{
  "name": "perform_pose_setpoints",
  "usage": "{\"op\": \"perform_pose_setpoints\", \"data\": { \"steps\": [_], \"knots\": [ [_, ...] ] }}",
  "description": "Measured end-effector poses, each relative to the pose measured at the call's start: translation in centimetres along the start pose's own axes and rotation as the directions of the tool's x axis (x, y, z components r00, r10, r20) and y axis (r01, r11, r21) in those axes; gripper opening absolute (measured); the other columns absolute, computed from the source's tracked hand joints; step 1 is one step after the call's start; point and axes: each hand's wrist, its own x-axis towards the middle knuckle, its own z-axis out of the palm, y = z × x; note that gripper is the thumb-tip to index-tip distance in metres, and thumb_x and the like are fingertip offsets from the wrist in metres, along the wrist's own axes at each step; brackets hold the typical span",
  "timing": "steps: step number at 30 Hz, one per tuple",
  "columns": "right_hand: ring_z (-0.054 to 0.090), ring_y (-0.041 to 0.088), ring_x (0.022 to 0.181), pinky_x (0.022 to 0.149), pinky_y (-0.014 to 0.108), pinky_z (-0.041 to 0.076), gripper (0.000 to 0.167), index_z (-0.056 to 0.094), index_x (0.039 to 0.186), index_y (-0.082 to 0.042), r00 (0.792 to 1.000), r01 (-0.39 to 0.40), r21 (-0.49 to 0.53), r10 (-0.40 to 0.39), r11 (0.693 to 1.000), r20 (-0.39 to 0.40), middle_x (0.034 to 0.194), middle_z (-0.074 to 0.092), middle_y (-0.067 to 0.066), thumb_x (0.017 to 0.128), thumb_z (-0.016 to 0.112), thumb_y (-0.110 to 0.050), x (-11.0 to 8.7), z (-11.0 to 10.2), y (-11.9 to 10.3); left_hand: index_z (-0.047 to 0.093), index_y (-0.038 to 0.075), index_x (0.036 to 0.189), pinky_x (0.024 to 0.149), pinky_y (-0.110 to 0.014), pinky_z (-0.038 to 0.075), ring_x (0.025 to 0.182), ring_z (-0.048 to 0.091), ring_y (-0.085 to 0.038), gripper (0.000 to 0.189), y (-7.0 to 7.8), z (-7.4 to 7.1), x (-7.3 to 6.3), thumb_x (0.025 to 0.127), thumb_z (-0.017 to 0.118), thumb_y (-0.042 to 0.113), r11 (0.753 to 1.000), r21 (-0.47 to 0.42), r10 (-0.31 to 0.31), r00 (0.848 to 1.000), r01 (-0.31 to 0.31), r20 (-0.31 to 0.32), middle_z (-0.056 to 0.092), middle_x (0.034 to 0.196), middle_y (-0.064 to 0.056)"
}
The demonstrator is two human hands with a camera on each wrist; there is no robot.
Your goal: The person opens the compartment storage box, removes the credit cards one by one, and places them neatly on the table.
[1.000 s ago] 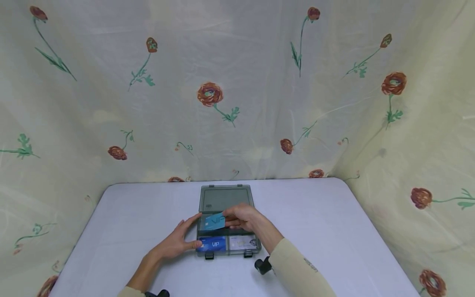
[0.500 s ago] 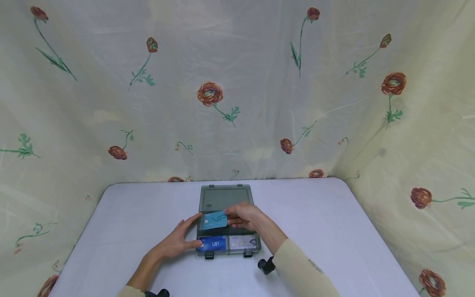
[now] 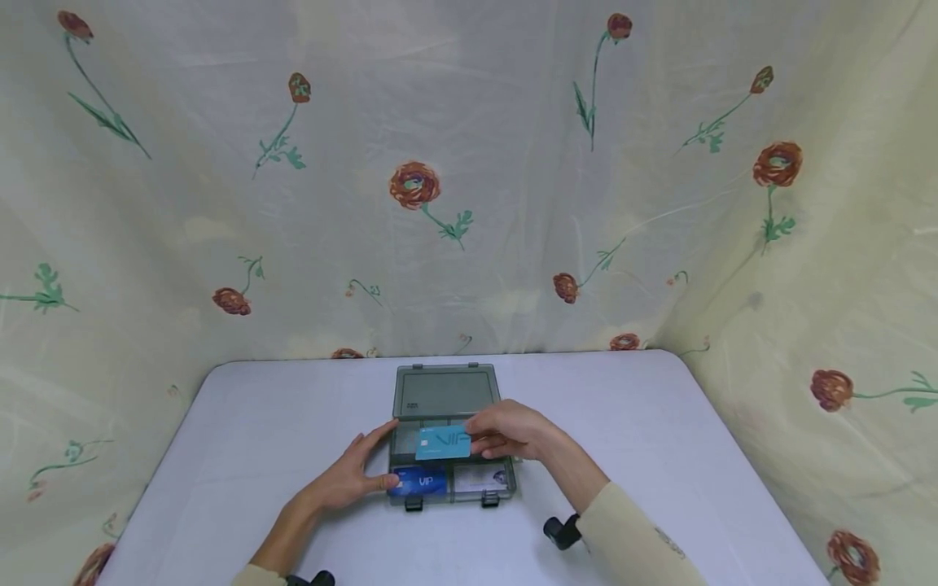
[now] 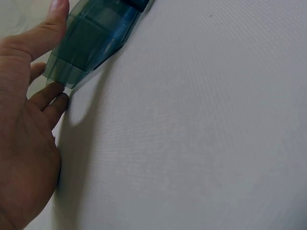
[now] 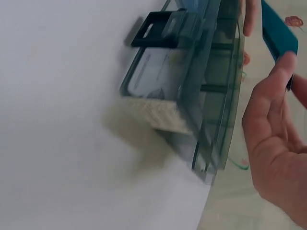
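Note:
A grey translucent box [image 3: 403,443] lies on the white table, its lid [image 3: 443,391] folded back flat. My right hand [image 3: 511,429] pinches a light-blue card [image 3: 443,443] marked VIP by its right end, above the box's rear section. In the right wrist view the thumb presses that card's teal face [image 5: 280,31]; whether it is one card or several stacked, I cannot tell. With fingers spread, my left hand [image 3: 350,476] touches the box's left side, thumb by a dark-blue VIP card [image 3: 421,482]. A pale card [image 3: 476,478] lies right of that in the front row.
The white table [image 3: 293,407] has rounded far corners. Flower-patterned cloth [image 3: 498,244] hangs behind it and along both sides. Two dark latches [image 3: 414,505] stick out from the box's front edge. Black wrist cameras [image 3: 562,532] sit at both wrists.
My right hand has moved to the right and slightly towards me with the light-blue card, uncovering more of the box's rear section. The left hand and the box keep their place.

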Motion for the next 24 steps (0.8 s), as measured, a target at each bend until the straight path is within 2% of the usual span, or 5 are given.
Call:
{"op": "perform_pose_setpoints", "data": {
  "steps": [5,11,17,24],
  "knots": [
    [0.074,0.015,0.073,0.067,0.025,0.061,0.029,0.072,0.114,0.003,0.995,-0.004,-0.047,0.009,0.999,0.103,0.091,0.076,0.015,0.094,0.072,-0.019,-1.4,-1.4,0.9,0.024,0.015,0.161,0.122,-0.059,-0.005,0.152,0.017,-0.04,0.091,0.0,0.0,0.0,0.09,0.076,0.039,1.0,0.007,0.009,1.0,-0.009,0.01,0.025,0.165,-0.015],
    [0.075,0.017,0.074,0.071,0.031,0.062,0.025,0.072,0.109,0.004,0.974,-0.006,-0.096,0.027,0.995,0.226,0.089,0.077,0.016,0.092,0.072,-0.015,-2.7,-2.8,2.3,0.024,0.016,0.161,0.122,-0.059,-0.006,0.153,0.016,-0.039,0.091,0.1,-0.1,0.1,0.09,0.075,0.04,1.0,0.01,-0.005,1.0,0.005,0.01,0.024,0.166,-0.013],
    [0.075,0.017,0.075,0.075,0.034,0.062,0.023,0.073,0.107,0.004,0.954,-0.023,-0.133,0.062,0.991,0.294,0.089,0.077,0.015,0.091,0.074,-0.013,-3.4,-3.8,3.6,0.024,0.015,0.161,0.122,-0.06,-0.006,0.152,0.017,-0.04,0.091,0.0,-0.1,0.0,0.09,0.076,0.038,1.0,0.005,0.007,1.0,-0.007,0.008,0.025,0.165,-0.014],
    [0.075,0.016,0.074,0.069,0.029,0.062,0.02,0.074,0.103,0.002,0.924,-0.054,-0.171,0.114,0.984,0.364,0.089,0.077,0.015,0.091,0.073,-0.013,-3.7,-4.5,5.2,0.024,0.017,0.161,0.123,-0.057,-0.006,0.153,0.015,-0.036,0.091,-0.3,-0.2,0.0,0.09,0.077,0.036,0.999,-0.029,0.017,1.0,-0.016,0.017,0.024,0.166,-0.012]
  ]
}}
